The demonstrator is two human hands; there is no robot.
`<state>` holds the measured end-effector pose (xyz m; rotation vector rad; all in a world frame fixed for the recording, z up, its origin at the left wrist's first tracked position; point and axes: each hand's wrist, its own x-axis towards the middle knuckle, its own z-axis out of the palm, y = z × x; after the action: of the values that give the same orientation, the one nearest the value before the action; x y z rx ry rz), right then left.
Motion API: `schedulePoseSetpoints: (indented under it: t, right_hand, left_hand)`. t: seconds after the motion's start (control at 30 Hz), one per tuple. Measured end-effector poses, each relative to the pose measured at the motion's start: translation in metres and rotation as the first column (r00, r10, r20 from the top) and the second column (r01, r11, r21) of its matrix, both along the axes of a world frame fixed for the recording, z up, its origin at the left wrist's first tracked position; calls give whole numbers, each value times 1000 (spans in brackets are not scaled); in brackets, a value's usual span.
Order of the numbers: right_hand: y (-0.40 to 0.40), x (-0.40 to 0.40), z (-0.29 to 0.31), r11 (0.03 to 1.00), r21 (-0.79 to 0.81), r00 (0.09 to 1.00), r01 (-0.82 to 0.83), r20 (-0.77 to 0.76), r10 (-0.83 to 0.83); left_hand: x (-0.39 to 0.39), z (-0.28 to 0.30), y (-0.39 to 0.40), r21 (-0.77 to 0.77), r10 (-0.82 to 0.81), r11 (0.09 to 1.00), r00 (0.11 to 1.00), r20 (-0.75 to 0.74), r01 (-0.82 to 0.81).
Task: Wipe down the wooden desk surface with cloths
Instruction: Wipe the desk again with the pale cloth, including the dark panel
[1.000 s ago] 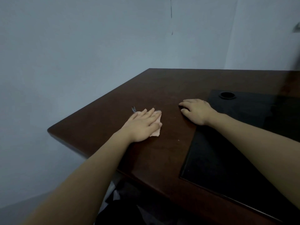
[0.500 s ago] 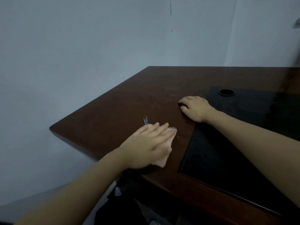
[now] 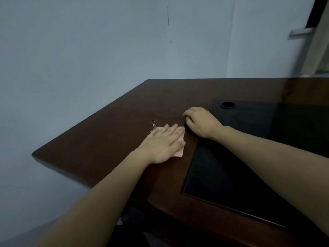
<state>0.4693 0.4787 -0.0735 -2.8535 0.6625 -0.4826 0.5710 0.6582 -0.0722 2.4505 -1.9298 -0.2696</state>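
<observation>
The pink cloth (image 3: 179,146) lies flat on the dark wooden desk (image 3: 106,139), pinned under the left hand (image 3: 162,145), whose fingers (image 3: 171,129) are straight and spread over it, pointing away toward the wall. The right hand (image 3: 200,122) rests just beyond, fingers curled, holding nothing visible. A black inlaid mat (image 3: 231,166) borders the cloth's right; bare wood opens left toward the desk's corner, so that seems the freer direction for the next stroke.
</observation>
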Motion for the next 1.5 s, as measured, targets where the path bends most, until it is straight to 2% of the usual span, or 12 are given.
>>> schedulePoseSetpoints:
  t: [0.17,0.27,0.47,0.67,0.87,1.07,1.2,1.37,1.5]
  right_hand:
    - [9,-18,6,1000,-13,1000,14,-10,-14]
    - [11,-31,11,1000,-9,999,6,-38,-6]
    - [16,-73,19,1000,-14,999,-2,-41,2]
    - [15,-130,8,997,-7,987,76,-140,-76]
    - [15,-174,7,993,33,976,115,-189,-107]
    - [24,-189,9,990,28,979,139,-153,-133]
    - [32,-189,8,991,42,985,124,-129,-118]
    - [41,-186,-4,987,77,981,138,-151,-126]
    - [43,-186,-8,987,72,980,144,-147,-132]
  left_hand:
    - [-33,0,56,30,-203,979,978,40,202]
    - [-40,-3,80,53,-236,971,970,50,233]
    - [-34,2,63,33,-93,995,996,15,92]
    - [-36,-3,22,9,95,995,994,45,-96]
    - [-81,-1,45,-7,-5,1000,999,42,6]
    - [-107,-2,67,6,-89,996,996,22,89]
    - [-94,1,59,25,-68,997,998,0,68]
    - [-91,-2,37,2,78,997,996,38,-78]
    - [-109,-3,47,6,36,999,999,29,-36]
